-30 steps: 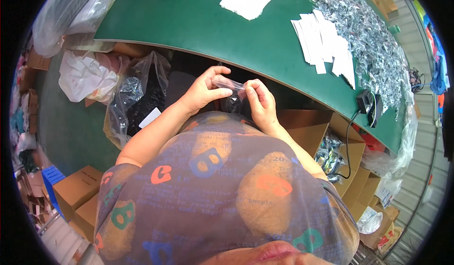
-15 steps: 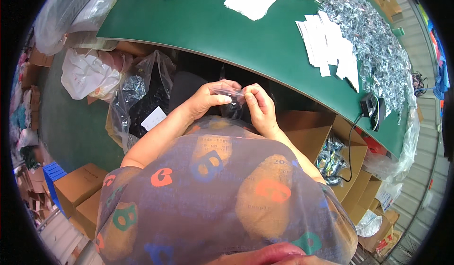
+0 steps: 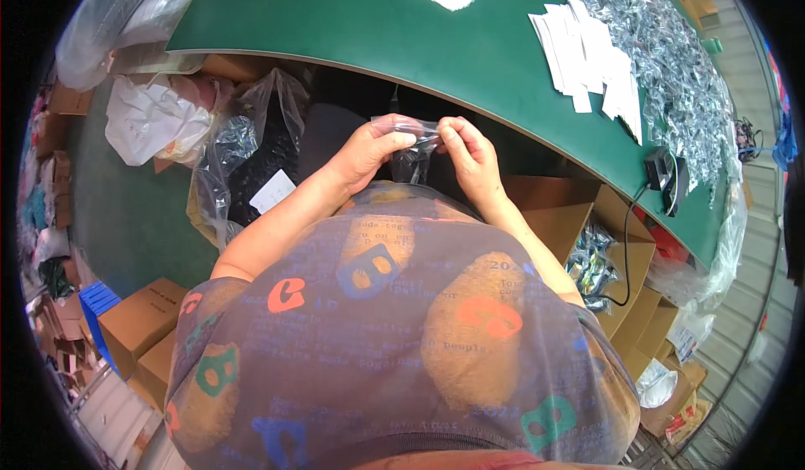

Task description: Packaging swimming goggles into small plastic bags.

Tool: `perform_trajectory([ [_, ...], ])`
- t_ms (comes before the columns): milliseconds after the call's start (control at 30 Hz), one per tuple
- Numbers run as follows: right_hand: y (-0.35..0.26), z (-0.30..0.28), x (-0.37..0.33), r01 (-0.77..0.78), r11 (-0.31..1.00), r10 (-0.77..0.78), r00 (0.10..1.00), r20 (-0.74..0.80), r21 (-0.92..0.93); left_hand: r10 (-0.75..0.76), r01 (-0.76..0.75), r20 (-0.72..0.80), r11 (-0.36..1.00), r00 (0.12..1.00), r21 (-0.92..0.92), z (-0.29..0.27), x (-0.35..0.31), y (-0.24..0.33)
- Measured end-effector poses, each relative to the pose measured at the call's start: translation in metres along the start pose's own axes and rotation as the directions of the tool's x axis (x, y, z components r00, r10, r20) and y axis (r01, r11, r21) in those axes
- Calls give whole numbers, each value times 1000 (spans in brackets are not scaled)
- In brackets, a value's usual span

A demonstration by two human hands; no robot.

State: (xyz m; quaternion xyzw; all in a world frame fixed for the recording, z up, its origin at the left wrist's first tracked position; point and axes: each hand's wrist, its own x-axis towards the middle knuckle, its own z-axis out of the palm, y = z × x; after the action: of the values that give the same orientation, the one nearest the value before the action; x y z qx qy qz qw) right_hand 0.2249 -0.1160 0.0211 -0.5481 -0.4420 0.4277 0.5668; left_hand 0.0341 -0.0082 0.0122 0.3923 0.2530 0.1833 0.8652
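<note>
A small clear plastic bag (image 3: pixel 411 165) hangs between my hands in front of my body, just below the table's near edge. My left hand (image 3: pixel 379 145) pinches its upper left side, with the thumb on top. At the upper right corner, the fingertips of my right hand (image 3: pixel 468 153) are pressed together on the plastic. The bag's top edge is drawn across between the two hands. Something dark shows through the lower part of the bag, but I cannot tell whether it is inside or behind.
The green table (image 3: pixel 352 25) carries white cards (image 3: pixel 583 59), a heap of small clear packets (image 3: pixel 662 67) and a black corded device (image 3: pixel 664 176). An open carton (image 3: pixel 625 256) with packets stands at right. Left are a plastic-lined box of black items (image 3: pixel 264 164) and a white bag (image 3: pixel 151 122).
My hands have shifted slightly upward in view, and the bag's top is pulled straighter between them. The view has tilted a little, so the table sits higher.
</note>
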Motion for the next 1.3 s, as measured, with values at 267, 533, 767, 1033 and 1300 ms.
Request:
perform_trajectory([
  [267,-8,-1,1,14,996,-12,1000,19,-93,-21,21,-7,1000,1000,19,9,-2,5],
  [533,-10,-5,4,69,981,-67,998,21,-181,-32,33,-11,997,999,63,11,-2,6],
  [767,-13,-8,4,83,985,-77,996,48,-153,22,-20,-30,998,999,65,21,-6,6],
  [1033,-21,-1,4,143,969,-133,989,59,-202,33,-33,2,992,999,120,29,-10,12],
  [1300,-36,-11,3,275,914,-245,960,134,-298,169,-159,-1,931,986,328,24,-24,26],
])
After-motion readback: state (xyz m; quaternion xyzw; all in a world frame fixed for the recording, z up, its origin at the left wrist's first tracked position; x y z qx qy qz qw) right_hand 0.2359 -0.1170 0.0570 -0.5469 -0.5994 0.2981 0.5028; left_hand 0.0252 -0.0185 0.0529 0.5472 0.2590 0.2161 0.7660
